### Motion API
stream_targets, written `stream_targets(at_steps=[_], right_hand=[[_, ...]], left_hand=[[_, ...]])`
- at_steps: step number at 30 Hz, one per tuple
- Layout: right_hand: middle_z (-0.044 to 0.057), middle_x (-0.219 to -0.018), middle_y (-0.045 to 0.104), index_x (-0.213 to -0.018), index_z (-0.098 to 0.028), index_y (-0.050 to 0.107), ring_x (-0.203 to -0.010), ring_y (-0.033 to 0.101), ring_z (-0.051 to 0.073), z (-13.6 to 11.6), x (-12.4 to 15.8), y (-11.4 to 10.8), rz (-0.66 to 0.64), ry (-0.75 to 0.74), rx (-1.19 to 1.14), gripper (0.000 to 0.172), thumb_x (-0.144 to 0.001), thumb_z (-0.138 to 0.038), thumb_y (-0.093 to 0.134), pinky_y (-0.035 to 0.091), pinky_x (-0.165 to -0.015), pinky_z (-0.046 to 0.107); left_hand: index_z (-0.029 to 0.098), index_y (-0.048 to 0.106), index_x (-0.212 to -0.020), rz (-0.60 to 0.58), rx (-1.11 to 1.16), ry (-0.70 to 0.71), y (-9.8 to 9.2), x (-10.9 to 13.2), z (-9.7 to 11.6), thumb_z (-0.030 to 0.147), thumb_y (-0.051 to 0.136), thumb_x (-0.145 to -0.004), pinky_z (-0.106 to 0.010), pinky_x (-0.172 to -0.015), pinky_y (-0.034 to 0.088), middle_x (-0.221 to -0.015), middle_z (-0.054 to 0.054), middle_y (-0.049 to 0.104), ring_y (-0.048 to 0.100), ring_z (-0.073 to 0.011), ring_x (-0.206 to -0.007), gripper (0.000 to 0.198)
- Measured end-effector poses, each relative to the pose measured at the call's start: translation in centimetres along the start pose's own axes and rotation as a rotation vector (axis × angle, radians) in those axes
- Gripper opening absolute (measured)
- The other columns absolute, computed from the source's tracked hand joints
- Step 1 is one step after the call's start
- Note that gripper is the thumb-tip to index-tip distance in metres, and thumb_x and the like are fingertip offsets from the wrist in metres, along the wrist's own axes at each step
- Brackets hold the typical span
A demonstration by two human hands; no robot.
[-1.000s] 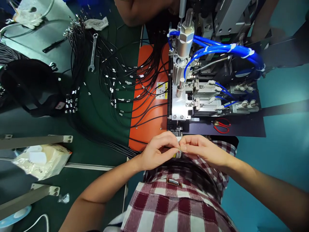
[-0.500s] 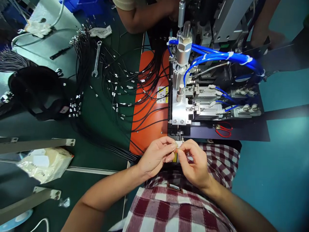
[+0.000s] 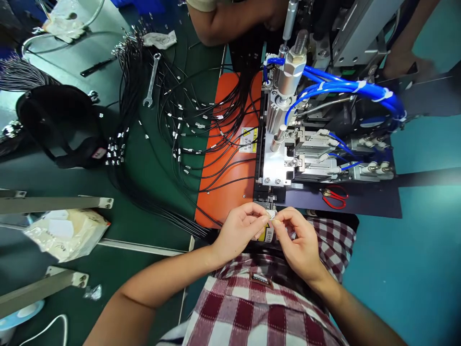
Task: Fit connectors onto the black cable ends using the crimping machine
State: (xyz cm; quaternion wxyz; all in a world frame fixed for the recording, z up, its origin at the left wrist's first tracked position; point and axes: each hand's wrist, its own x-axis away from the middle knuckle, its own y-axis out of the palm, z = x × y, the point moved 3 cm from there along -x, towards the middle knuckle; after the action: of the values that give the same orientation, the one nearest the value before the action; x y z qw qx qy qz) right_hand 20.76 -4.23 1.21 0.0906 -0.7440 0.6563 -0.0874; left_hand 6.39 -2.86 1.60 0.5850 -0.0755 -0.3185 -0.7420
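Note:
Both my hands meet close to my chest, just in front of the machine (image 3: 277,163). My left hand (image 3: 240,232) is closed in a pinch on the end of a thin black cable (image 3: 216,222) that runs off to the left. My right hand (image 3: 298,240) pinches a small pale piece at the same spot, fingertips touching the left ones. A small yellow-labelled part (image 3: 268,234) shows between the two hands. What exactly sits in the pinch is too small to name.
Several black cables with metal ends (image 3: 187,129) lie across the orange plate (image 3: 226,192) and green mat. A wrench (image 3: 151,81) lies at the back, red scissors (image 3: 333,198) beside the machine, a plastic bag (image 3: 63,233) at left. Another person's arm (image 3: 230,19) reaches in at top.
My right wrist has dropped and swung nearer to my body. Both hands have stayed pinched together at the same spot. The view has shifted slightly.

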Motion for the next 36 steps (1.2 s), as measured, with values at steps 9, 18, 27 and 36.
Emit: stream_targets(at_steps=[9, 18, 27, 36], right_hand=[[0.001, -0.076, 0.055, -0.083, -0.020, 0.055, -0.069, 0.050, 0.014, -0.4, 0.0, -0.2, 0.068, -0.146, 0.080, 0.012, -0.087, -0.008, 0.057, 0.038, -0.061, 0.029], [0.000, -0.076, 0.053, -0.082, -0.020, 0.054, -0.068, 0.049, 0.014, 0.0, 0.3, 0.5, 0.048, -0.040, -0.021, 0.010, -0.090, -0.014, 0.055, 0.040, -0.063, 0.028], [0.000, -0.076, 0.051, -0.082, -0.021, 0.051, -0.067, 0.048, 0.014, 0.1, 0.4, 0.9, 0.017, 0.061, -0.052, 0.011, -0.093, -0.019, 0.050, 0.040, -0.063, 0.029], [0.001, -0.077, 0.053, -0.083, -0.021, 0.053, -0.069, 0.050, 0.015, 0.4, 0.0, 0.7, 0.014, 0.058, -0.033, 0.010, -0.093, -0.020, 0.051, 0.041, -0.064, 0.029]], left_hand=[[0.009, 0.067, -0.093, -0.040, 0.044, -0.020, -0.3, -0.1, 0.0, 0.032, 0.072, -0.079, -0.020, -0.050, 0.030, -0.057, 0.003, 0.050, 0.041, -0.0061, -0.052, 0.028], [0.011, 0.062, -0.082, -0.011, 0.117, -0.089, 0.1, -0.1, 0.2, 0.033, 0.075, -0.075, -0.020, -0.050, 0.026, -0.052, 0.005, 0.048, 0.040, -0.0052, -0.050, 0.027], [0.010, 0.061, -0.079, 0.051, 0.078, -0.092, 0.0, 0.0, 0.1, 0.032, 0.077, -0.073, -0.019, -0.049, 0.026, -0.055, 0.005, 0.050, 0.040, -0.0042, -0.048, 0.027], [0.012, 0.059, -0.081, 0.022, -0.036, -0.037, -0.3, 0.0, -0.2, 0.032, 0.068, -0.083, -0.018, -0.050, 0.030, -0.051, 0.006, 0.047, 0.040, -0.0042, -0.048, 0.022]])
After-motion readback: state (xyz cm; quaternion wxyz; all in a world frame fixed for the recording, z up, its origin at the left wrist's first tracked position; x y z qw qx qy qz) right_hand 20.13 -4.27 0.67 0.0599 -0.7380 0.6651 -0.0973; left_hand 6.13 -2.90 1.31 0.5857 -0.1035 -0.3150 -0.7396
